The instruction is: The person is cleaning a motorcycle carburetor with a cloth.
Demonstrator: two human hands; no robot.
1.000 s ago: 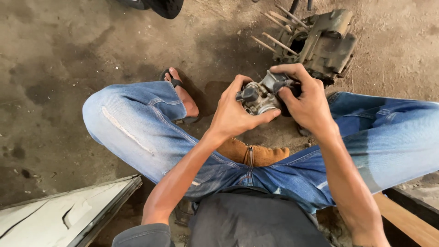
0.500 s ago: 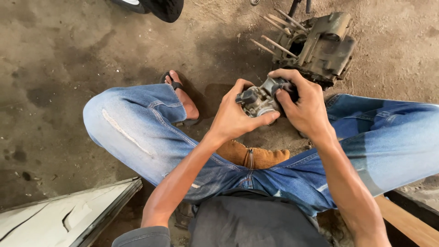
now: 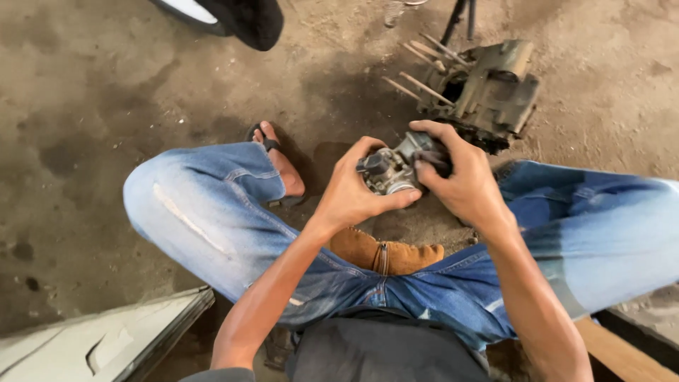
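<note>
Holding: carburetor [image 3: 393, 170], a small grey metal part, gripped between both hands above the lap
Left hand [image 3: 351, 192]: wrapped on the carburetor's left side; thumb lies along its lower edge, fingers [image 3: 362, 151] curled over the top and clamped on the metal
Right hand [image 3: 461, 182]: closed on the carburetor's right side; fingers arched over the top, thumb pressing across the dark end of the part
Carburetor position: off the floor, between the knees, just this side of the engine block
Engine block [image 3: 488, 92]: dirty grey casting on the floor beyond the hands, with four long studs [image 3: 419, 71] sticking out to the left; apart from the carburetor
Jeans [image 3: 212, 212]: faded blue, legs spread to either side; left knee raised at the left of the view
Foot [image 3: 281, 161]: bare in a dark sandal, resting on the floor just left of the hands
Cloth [image 3: 385, 255]: tan-brown piece lying in the lap under the hands
Floor [image 3: 92, 106]: bare concrete, oil-stained and dusty
Panel [image 3: 99, 339]: pale flat piece with a dark edge, lower left corner
Plank [image 3: 622, 354]: wooden edge at lower right, under the right leg
Shoe [image 3: 233, 18]: dark, at the top edge, well apart from the hands
</note>
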